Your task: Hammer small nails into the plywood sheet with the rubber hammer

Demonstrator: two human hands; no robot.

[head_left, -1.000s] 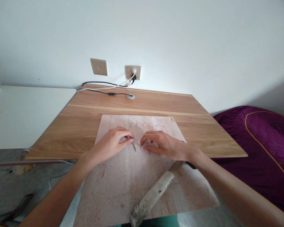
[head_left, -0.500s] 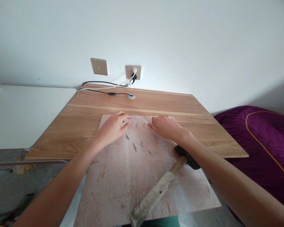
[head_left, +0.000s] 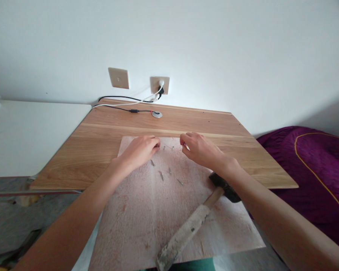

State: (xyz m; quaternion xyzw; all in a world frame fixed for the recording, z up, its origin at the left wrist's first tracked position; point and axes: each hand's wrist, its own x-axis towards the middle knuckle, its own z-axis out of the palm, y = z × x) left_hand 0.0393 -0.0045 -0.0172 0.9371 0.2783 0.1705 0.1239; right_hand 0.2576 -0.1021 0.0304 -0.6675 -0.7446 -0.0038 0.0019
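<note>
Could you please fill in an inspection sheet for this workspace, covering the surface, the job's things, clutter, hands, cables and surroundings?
Surface: wooden table against the wall, with a thin plywood sheet on it that overhangs the near edge.
Job's things: a row of small nails standing at the sheet's far edge; loose nails lying mid-sheet.
Clutter: hammer lying on the sheet, head under the right forearm.
Hands: left hand and right hand at the two ends of the nail row, fingertips pinched; what they grip is too small to tell.
Cables: white and black cables from the wall socket.
Surroundings: purple cushion to the right.
</note>
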